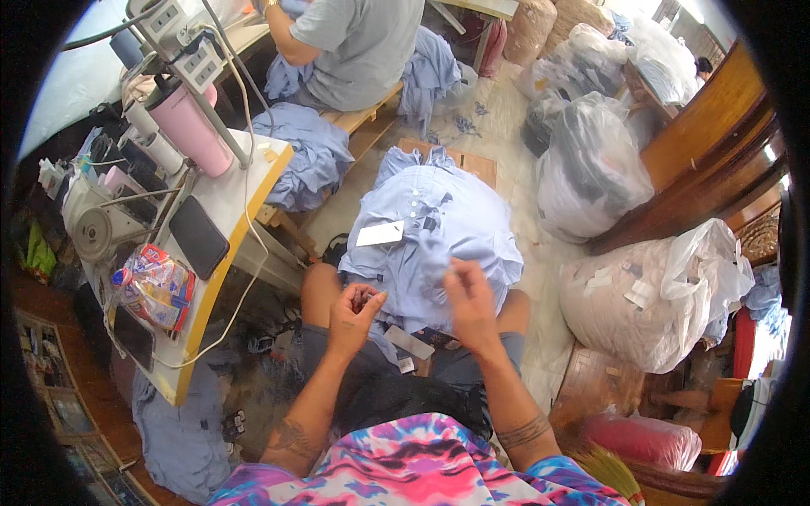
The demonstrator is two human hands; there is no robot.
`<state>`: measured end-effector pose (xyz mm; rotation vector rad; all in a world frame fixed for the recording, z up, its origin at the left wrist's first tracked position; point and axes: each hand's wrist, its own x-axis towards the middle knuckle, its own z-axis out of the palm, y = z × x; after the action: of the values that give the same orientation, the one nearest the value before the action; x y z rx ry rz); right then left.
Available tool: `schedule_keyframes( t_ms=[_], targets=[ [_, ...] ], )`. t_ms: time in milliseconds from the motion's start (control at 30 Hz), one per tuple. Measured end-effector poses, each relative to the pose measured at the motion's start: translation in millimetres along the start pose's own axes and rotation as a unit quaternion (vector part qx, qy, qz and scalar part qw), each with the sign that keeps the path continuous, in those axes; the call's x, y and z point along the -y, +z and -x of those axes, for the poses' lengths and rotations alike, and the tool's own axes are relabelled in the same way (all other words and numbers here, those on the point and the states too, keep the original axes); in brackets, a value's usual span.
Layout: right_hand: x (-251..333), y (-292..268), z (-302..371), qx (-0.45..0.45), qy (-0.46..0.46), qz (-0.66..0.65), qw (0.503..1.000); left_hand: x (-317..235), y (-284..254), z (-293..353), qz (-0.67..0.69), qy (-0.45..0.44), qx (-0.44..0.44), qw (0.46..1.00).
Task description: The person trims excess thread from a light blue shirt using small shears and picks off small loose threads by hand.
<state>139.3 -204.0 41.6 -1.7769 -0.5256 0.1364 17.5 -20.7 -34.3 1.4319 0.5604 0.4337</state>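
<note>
A pile of light blue button-front shirts point(472, 211) lies between my knees, with a white card point(380, 234) on top. At the pile's near left edge, my left hand point(354, 319) is closed, thumb and fingers pressed together; what they pinch is too small to make out. Over the near right part of the pile, my right hand point(472, 308) is closed in a pinch, its fingertips slightly blurred. A smeared patch of blue cloth shows beside them, and I cannot tell whether they hold it. Near my lap lie a pale tag point(409, 342) and a dark tag point(440, 339).
On my left, a yellow-edged table point(268, 173) carries a pink tumbler point(190, 126), a black phone point(199, 237) and a snack packet point(156, 287). A person in grey point(363, 51) sits ahead on a wooden bench. Bulging plastic bags point(654, 295) line the right side.
</note>
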Motion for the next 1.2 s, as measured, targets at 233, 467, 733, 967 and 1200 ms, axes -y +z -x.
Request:
schedule_keyframes(
  t_ms=[233, 467, 733, 967, 1200],
  targets=[
    [6, -63, -43, -0.124, 0.132, -0.232, 0.956, -22, 20, -13, -0.002, 0.033, 0.008, 0.999],
    [-61, -40, 11, -0.217, 0.046, 0.25, 0.942, -2, 29, -2, -0.069, 0.003, 0.038, 0.997],
    [-74, 3, 19, -0.046, -0.028, 0.206, 0.977, -22, 46, -20, -0.078, 0.031, 0.036, 0.996],
    [-37, -18, 43, -0.04, -0.062, 0.088, 0.993, -39, 67, -74, -0.269, 0.205, 0.047, 0.94],
    [-35, -59, 92, -0.063, -0.022, 0.063, 0.996, -47, 57, -150, -0.343, 0.22, 0.073, 0.91]
  ],
)
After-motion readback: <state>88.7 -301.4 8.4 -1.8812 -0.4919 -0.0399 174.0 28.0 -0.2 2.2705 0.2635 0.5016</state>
